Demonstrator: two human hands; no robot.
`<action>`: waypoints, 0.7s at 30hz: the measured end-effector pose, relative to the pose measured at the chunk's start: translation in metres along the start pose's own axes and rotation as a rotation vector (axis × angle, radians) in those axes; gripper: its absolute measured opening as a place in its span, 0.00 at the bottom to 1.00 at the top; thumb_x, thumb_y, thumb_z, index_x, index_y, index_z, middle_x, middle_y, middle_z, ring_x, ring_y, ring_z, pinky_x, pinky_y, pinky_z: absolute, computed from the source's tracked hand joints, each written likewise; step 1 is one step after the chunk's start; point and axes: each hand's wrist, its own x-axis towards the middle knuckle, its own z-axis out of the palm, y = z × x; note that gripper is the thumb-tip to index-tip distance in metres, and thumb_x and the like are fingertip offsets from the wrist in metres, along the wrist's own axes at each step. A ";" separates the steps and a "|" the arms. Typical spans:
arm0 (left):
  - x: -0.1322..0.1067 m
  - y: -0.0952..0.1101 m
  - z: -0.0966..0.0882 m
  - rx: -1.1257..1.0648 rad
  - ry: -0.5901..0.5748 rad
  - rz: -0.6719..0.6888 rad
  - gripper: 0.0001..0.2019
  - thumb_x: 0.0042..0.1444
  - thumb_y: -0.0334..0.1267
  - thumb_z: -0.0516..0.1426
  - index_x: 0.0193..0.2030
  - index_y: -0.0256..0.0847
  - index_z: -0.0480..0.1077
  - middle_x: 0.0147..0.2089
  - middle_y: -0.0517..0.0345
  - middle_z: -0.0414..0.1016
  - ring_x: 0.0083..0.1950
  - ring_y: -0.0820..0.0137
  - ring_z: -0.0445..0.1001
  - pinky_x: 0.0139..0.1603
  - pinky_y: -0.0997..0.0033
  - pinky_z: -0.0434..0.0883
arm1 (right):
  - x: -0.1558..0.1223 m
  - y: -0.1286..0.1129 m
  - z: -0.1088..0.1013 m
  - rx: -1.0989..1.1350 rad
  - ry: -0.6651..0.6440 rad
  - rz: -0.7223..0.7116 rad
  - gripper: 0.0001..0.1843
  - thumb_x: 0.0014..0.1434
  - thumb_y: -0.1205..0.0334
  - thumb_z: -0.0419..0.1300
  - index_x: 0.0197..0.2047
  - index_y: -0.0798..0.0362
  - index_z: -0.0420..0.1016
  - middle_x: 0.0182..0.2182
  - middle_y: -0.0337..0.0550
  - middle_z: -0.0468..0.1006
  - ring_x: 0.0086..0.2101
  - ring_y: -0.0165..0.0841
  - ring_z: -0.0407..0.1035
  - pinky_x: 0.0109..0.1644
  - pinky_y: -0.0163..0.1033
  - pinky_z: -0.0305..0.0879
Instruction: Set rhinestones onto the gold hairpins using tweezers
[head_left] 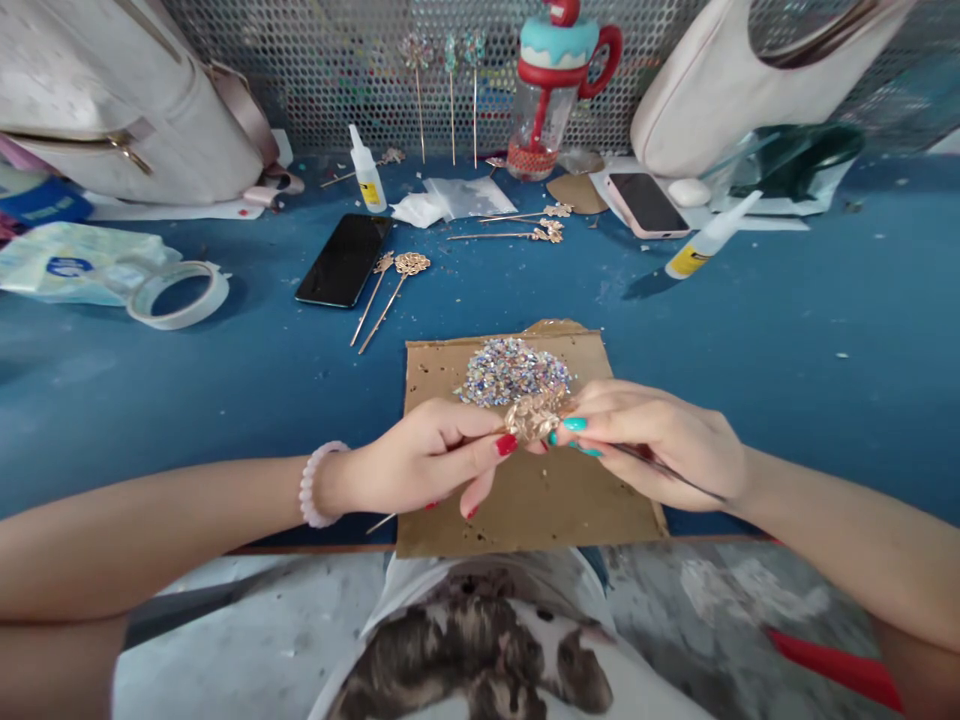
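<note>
My left hand (420,455), with a beaded bracelet on the wrist, pinches a gold hair stick by its openwork flower head (531,418). A short length of thin gold stem (381,523) shows below that hand. My right hand (660,435) is closed around a slim dark tool (667,468), its rear end lying across the palm side. The tool's tip is hidden at the flower head, where the right fingertips come close to or touch the metal. Just behind both hands, a pile of small iridescent chips (516,370) lies on a cardboard sheet (465,520).
More gold hair sticks (394,290) lie beside a black phone (345,260). Glue bottles (367,172) stand at the back left and right (712,238). A tape roll (178,296), a red-handled cup (544,100), a pink phone (646,205) and bags (127,90) line the table.
</note>
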 end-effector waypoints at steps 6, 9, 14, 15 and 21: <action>0.000 0.002 0.001 0.029 0.015 0.007 0.17 0.68 0.40 0.46 0.47 0.33 0.73 0.18 0.63 0.68 0.14 0.84 0.55 0.15 0.88 0.54 | -0.003 0.002 -0.003 0.014 -0.030 0.015 0.09 0.64 0.74 0.51 0.47 0.59 0.64 0.34 0.48 0.75 0.38 0.29 0.70 0.46 0.39 0.72; 0.001 0.003 0.001 0.057 0.019 0.019 0.17 0.68 0.39 0.46 0.46 0.32 0.73 0.17 0.63 0.68 0.14 0.83 0.55 0.14 0.87 0.54 | -0.002 0.000 -0.004 0.024 -0.033 0.023 0.09 0.63 0.75 0.52 0.47 0.58 0.64 0.34 0.48 0.74 0.39 0.30 0.70 0.45 0.39 0.72; 0.000 0.002 0.000 0.103 0.010 0.043 0.18 0.68 0.39 0.46 0.35 0.32 0.72 0.18 0.62 0.69 0.15 0.84 0.56 0.15 0.87 0.54 | 0.001 -0.002 -0.004 0.062 -0.034 0.030 0.10 0.63 0.75 0.51 0.47 0.58 0.63 0.33 0.46 0.74 0.37 0.29 0.70 0.43 0.40 0.72; 0.000 0.001 0.000 0.108 0.008 0.045 0.19 0.68 0.39 0.46 0.33 0.32 0.71 0.18 0.61 0.69 0.14 0.84 0.56 0.15 0.87 0.54 | 0.001 -0.002 -0.003 0.070 -0.036 0.029 0.10 0.63 0.76 0.51 0.47 0.58 0.63 0.33 0.46 0.74 0.37 0.29 0.70 0.43 0.41 0.72; 0.000 0.001 0.001 0.075 0.012 0.013 0.16 0.68 0.39 0.46 0.43 0.33 0.72 0.18 0.63 0.68 0.14 0.84 0.55 0.14 0.88 0.54 | 0.000 -0.001 -0.002 -0.039 -0.024 -0.020 0.10 0.61 0.77 0.52 0.47 0.60 0.63 0.35 0.50 0.75 0.38 0.31 0.71 0.42 0.40 0.73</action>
